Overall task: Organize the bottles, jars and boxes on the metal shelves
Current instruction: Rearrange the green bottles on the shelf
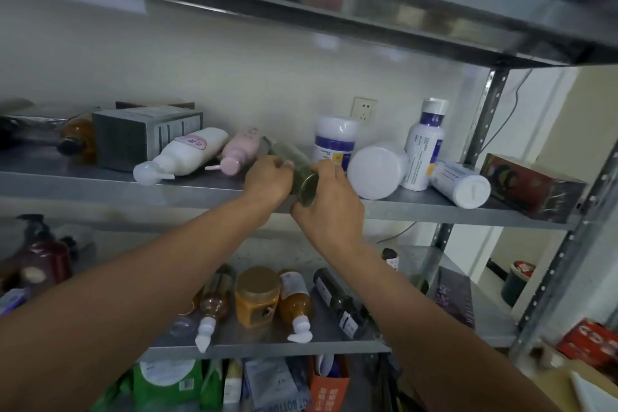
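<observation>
Head view, middle shelf (100, 182), entries taken left to right.

Green bottle (302, 182): held between our two grips at the shelf's front edge. It sits just right of the pink pump bottle (239, 154) and just left of the upright white jar (334, 140).
- Left grip (267, 180): fingers curled over the bottle's left flank, holding it.
- Right grip (329, 210): fingers and thumb curled round the right flank near the base, holding it as well.
- The bottle lies tilted, base toward us, neck pointing back and left.

Hard to make out:
- We cannot tell whether the bottle rests on the shelf or is lifted clear of it.
- Our fingers cover much of its body, and its neck end is blurred.
- The shelf's far left is dark and smeared. There we note only an amber bottle (78, 140) lying down, then a grey box (140, 133), then a white pump bottle (187, 154) on its side just beside the box.
- We cannot read the print on any label.

Look of the green bottle: translucent olive-green, cylindrical, with a round flat base and a slim neck.

Right of the grips:
- A second white jar (376, 170) lies on its side, lid facing us.
- A tall white bottle (426, 140) with a purple label stands upright.
- Another white bottle (459, 182) lies with its cap toward us.
- A red box (531, 187) sits at the shelf's right end.
</observation>
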